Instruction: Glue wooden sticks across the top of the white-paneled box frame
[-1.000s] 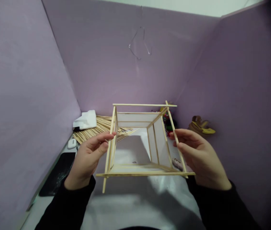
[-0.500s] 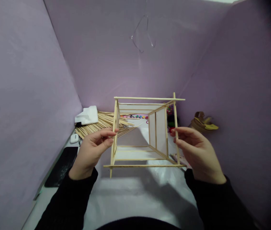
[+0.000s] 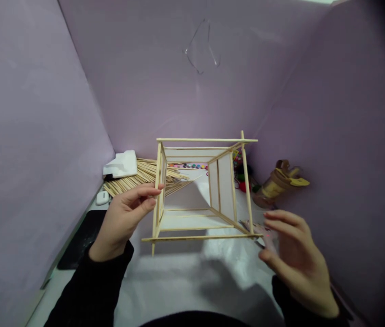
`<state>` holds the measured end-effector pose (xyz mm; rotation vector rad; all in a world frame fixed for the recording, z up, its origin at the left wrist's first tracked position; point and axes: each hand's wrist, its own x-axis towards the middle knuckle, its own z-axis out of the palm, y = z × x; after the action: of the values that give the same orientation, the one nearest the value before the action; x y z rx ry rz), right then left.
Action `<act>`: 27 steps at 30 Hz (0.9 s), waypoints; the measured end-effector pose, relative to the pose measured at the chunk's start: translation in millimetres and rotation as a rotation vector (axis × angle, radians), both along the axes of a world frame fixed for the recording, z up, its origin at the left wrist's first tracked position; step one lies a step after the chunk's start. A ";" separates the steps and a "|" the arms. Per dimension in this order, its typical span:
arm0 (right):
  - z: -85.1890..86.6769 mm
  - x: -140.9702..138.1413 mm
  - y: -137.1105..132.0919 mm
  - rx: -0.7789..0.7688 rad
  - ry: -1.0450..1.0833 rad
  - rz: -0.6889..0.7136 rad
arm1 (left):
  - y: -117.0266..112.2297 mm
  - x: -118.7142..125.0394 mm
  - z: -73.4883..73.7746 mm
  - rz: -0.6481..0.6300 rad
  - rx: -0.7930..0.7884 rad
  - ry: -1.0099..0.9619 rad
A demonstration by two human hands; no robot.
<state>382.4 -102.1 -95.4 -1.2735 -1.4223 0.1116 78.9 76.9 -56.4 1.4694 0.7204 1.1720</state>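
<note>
A box-shaped frame of thin wooden sticks (image 3: pixel 195 237) with white panels on its inner sides hangs above the table, its open side toward me. Some stick ends jut past the corners. My left hand (image 3: pixel 124 218) pinches the frame's left upright between thumb and fingers. To the right of the frame, my right hand (image 3: pixel 298 259) is apart from it, thumb and fingers spread, holding nothing. Just beyond the right fingertips lies a pinkish item (image 3: pixel 270 238) with a metal-looking strip beside it; its kind is unclear.
Loose wooden sticks (image 3: pixel 127 184) lie in a pile at the back left, with a white packet (image 3: pixel 122 163) on them. A white earbud case (image 3: pixel 102 198) and a black tablet-like slab (image 3: pixel 81 240) lie along the left. At the right stands a brown-and-yellow container (image 3: pixel 274 184). Purple walls enclose three sides.
My right hand has let go of the frame's right upright and moved down and right, its fingers opening. The left hand still holds the frame, which has shifted slightly left in view.
</note>
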 end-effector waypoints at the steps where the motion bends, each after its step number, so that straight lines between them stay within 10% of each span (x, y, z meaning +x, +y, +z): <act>1: -3.7 -2.9 -4.1 0.007 -0.064 -0.019 | -0.4 -0.3 0.6 -0.002 0.001 0.006; 15: -27.8 -8.9 -2.3 0.063 0.059 -0.077 | -3.0 -14.4 8.9 -0.025 0.085 0.201; 27: -37.5 -7.6 -3.4 0.033 0.126 -0.066 | 4.6 -49.5 27.0 -0.314 0.409 0.583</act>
<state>374.8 -105.5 -132.9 -1.2633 -1.2682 0.1209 29.4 81.5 -29.3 2.2248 0.6166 0.6660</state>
